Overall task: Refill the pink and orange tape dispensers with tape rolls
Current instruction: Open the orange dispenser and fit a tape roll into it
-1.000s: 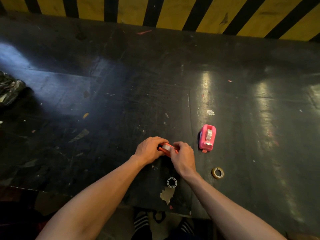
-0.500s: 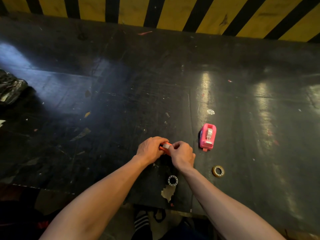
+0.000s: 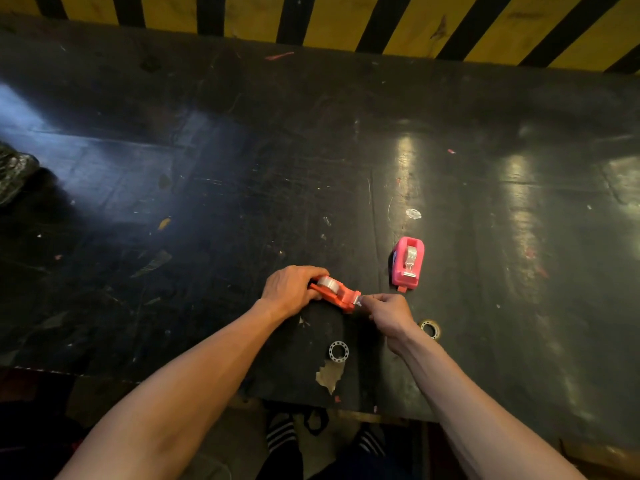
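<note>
Feet (image 3: pixel 346 445): at the bottom edge, under the table border, in dark footwear with white stripes.
White ring (image 3: pixel 338 350): an empty tape core, it lies flat on the black table (image 3: pixel 207 168) near the front edge, between the two forearms, just beyond a torn pale patch (image 3: pixel 330 375) of the surface.
Brown ring (image 3: pixel 430 329): a second core, flat on the table, just beside the right wrist on its outer side.
Right hand (image 3: pixel 389 315): fingertips are pinched together at the cutter end of the orange dispenser, on a small pale bit that seems to be the end of the tape; the grip is narrow.
Orange dispenser (image 3: pixel 337 294): on the table between both hands, with a clear tape roll (image 3: pixel 327 282) sitting in it.
Left hand (image 3: pixel 289 289): closed around the rear part of the orange dispenser, it holds it down on the table.
Pink dispenser (image 3: pixel 408 263): stands alone, to the right and a little beyond the hands, nobody touches it; a roll of tape shows in its slot.
Far edge: a wall with yellow and black stripes (image 3: pixel 346 19).
Far left: a crumpled dark plastic bag (image 3: pixel 14 174) at the table border.
</note>
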`<state>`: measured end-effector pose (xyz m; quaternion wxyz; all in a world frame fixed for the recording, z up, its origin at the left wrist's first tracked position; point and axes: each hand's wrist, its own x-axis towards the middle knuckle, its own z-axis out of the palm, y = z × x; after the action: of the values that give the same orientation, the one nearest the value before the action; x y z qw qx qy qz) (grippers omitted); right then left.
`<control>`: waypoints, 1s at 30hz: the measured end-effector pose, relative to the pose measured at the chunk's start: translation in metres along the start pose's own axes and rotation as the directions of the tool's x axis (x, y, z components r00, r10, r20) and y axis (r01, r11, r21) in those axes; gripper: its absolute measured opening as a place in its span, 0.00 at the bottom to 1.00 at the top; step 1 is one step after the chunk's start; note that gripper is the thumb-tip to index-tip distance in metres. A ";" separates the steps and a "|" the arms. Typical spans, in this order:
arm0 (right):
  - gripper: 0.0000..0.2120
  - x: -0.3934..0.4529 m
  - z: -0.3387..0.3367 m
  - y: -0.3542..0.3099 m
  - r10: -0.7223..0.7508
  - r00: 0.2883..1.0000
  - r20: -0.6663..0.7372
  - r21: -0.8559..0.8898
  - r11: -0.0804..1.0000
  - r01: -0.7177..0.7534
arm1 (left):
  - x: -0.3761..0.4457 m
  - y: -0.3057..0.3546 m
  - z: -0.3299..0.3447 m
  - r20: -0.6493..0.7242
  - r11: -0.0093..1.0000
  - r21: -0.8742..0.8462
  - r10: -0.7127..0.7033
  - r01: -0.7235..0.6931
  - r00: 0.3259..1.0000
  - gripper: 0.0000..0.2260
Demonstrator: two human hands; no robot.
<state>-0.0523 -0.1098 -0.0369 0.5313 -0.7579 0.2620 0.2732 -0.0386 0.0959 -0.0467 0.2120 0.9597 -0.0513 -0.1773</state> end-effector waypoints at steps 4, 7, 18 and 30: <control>0.06 0.008 -0.009 0.009 0.062 0.996 0.065 0.057 0.996 -0.066 | 0.001 -0.001 0.000 0.009 1.000 0.016 -0.018 0.018 1.000 0.25; 0.07 0.009 -0.011 0.013 0.058 0.994 0.095 0.100 0.993 -0.067 | 0.004 0.000 -0.001 0.036 1.000 0.022 -0.017 0.016 0.999 0.25; 0.07 0.008 -0.008 0.017 0.119 0.985 0.122 0.092 0.987 -0.130 | 0.008 0.001 -0.003 0.063 0.999 0.036 -0.039 0.037 0.997 0.26; 0.05 0.011 0.011 0.015 0.160 0.985 0.065 0.072 0.984 -0.164 | 0.011 0.001 0.001 0.052 0.999 0.005 -0.045 0.044 0.998 0.24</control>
<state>-0.0560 -0.1054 -0.0579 0.5436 -0.7048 0.3172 0.3274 -0.0288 0.0927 -0.0503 0.2045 0.9561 -0.0357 -0.2067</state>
